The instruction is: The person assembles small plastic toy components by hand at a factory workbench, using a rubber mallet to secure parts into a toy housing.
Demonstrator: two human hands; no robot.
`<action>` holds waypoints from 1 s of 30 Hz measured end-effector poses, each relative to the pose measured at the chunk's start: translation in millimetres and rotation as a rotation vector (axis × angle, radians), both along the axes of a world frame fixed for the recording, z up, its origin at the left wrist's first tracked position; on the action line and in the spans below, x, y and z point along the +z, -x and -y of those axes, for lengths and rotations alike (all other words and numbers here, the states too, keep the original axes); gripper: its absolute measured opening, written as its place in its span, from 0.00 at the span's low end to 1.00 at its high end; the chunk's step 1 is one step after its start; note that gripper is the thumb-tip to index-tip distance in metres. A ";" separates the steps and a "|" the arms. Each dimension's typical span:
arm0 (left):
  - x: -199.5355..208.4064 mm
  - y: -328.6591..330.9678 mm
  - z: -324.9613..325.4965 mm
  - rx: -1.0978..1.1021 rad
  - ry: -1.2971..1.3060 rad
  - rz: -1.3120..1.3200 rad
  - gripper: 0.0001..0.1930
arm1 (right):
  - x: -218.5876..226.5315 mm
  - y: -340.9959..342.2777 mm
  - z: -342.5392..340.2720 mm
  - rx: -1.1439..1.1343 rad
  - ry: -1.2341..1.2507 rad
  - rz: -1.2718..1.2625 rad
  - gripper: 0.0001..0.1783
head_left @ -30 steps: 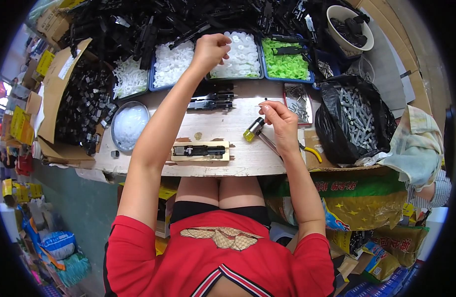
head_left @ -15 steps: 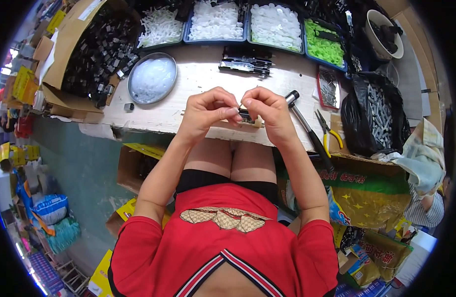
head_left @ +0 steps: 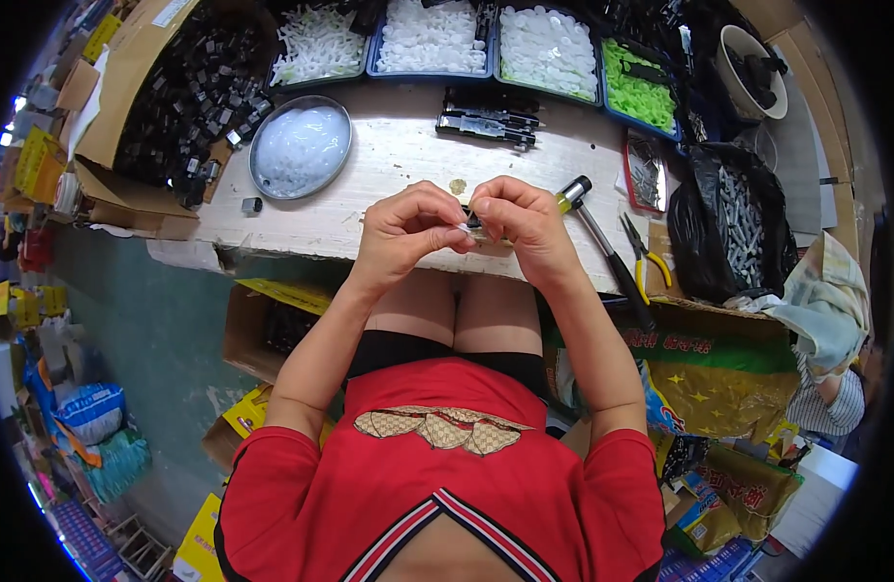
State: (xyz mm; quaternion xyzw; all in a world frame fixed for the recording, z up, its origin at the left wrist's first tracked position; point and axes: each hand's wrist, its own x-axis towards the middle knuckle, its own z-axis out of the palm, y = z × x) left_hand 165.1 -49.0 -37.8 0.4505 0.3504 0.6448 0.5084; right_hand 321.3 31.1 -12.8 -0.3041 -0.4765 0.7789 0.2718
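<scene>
Both hands meet above the near edge of the pale work table. My left hand is closed in a pinch on a small white part. Just beside it my right hand pinches a thin, dark piece, too small to name. Under my fingers lies a dark part, mostly hidden by the hands. Farther back on the table several black assembled pieces lie side by side. To the right of my right hand rests a hammer with a black grip.
Trays of white parts and green parts line the back. A round dish and a carton of black pieces stand left. Yellow-handled pliers and a black bag of metal pins lie right.
My two hands stay together in their pinches, the fingers shifting slightly. The white part now shows at my left fingertips. The whole view has shifted a little.
</scene>
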 end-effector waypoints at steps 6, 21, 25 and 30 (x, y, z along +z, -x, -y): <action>-2.4 -1.6 -0.1 0.096 -0.075 -0.192 0.06 | -3.3 0.5 -4.1 0.041 0.079 -0.002 0.06; -6.5 -1.3 -2.1 0.219 -0.157 -0.391 0.06 | -4.2 3.7 8.5 -0.020 -0.087 0.087 0.06; -5.5 -0.1 -2.9 0.178 -0.074 -0.361 0.04 | -16.3 3.5 10.5 -0.083 -0.504 0.174 0.07; -6.4 2.1 -3.5 0.242 -0.078 -0.389 0.05 | -9.3 0.1 7.0 -0.091 -0.828 0.268 0.06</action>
